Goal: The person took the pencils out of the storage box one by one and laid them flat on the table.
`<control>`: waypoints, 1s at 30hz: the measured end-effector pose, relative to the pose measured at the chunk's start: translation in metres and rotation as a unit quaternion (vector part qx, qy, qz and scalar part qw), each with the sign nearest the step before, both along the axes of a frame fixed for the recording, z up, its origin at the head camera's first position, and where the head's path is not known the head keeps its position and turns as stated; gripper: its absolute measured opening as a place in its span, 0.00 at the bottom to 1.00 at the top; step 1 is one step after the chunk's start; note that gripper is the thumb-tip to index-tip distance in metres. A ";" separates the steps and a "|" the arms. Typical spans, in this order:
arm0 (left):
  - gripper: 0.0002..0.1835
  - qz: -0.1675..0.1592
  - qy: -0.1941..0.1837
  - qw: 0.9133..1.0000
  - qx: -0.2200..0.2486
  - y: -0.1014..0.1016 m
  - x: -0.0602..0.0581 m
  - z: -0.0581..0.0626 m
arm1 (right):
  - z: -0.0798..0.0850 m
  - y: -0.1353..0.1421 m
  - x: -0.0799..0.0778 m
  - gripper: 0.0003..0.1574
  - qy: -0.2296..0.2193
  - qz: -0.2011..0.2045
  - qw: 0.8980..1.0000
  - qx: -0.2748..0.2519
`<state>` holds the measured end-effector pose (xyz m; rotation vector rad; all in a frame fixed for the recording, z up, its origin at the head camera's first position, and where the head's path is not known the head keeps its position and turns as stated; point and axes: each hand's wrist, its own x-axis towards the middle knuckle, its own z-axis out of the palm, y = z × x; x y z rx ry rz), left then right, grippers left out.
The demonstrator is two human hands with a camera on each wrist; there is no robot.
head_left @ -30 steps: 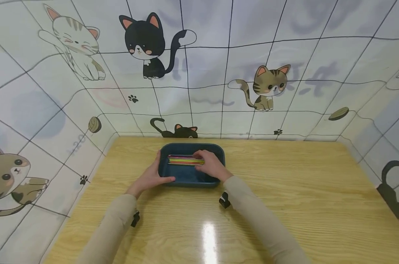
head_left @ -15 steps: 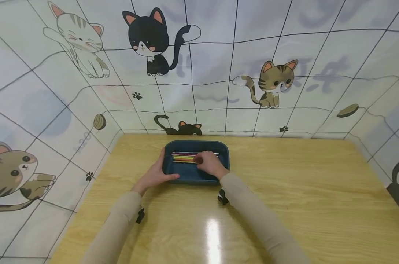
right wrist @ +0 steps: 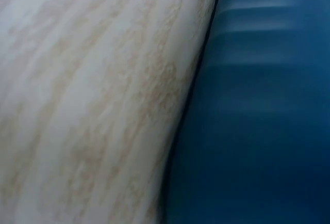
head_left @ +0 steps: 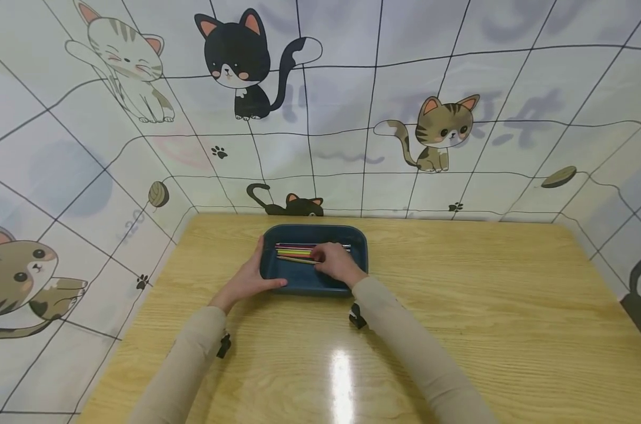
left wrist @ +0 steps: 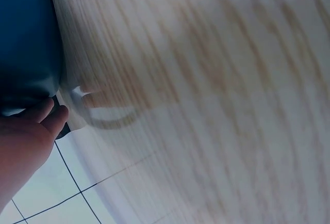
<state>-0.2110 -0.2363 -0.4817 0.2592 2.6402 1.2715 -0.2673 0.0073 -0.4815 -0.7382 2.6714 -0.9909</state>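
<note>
Curled narrowly over a bundle of slim, straight coloured pencils [head_left: 295, 251], the right hand [head_left: 339, 262] held them near its thumb and fingertips, just above the centre of the head view; how many it pinched, I could not tell. The left hand [head_left: 248, 281] was spread wide around the lower left corner of a dark blue rounded rectangular tray [head_left: 299, 280], its fingers along the left side and its thumb at the near rim.

Both sleeves [head_left: 421, 353] were plain beige cloth. Beneath lay a pale yellow wood-grain table [head_left: 484, 306], smooth enough to throw back a white glare streak at the lower middle. Behind it, filling the upper frame, hung a creased white sheet [head_left: 336, 159] printed with black grid lines and cartoon cats.

Inside the smooth-surfaced tray, the pencils lay lengthwise in its upper half, purple, yellow and red among them. Nearest the lower edge, one pencil [head_left: 295, 259] slanted slightly apart from the others, its right end hidden at the fingertips.
</note>
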 end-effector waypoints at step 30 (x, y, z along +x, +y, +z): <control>0.69 0.002 -0.003 1.000 -0.006 0.001 0.001 0.001 | 0.004 0.004 -0.002 0.16 -0.093 0.055 0.990 -0.087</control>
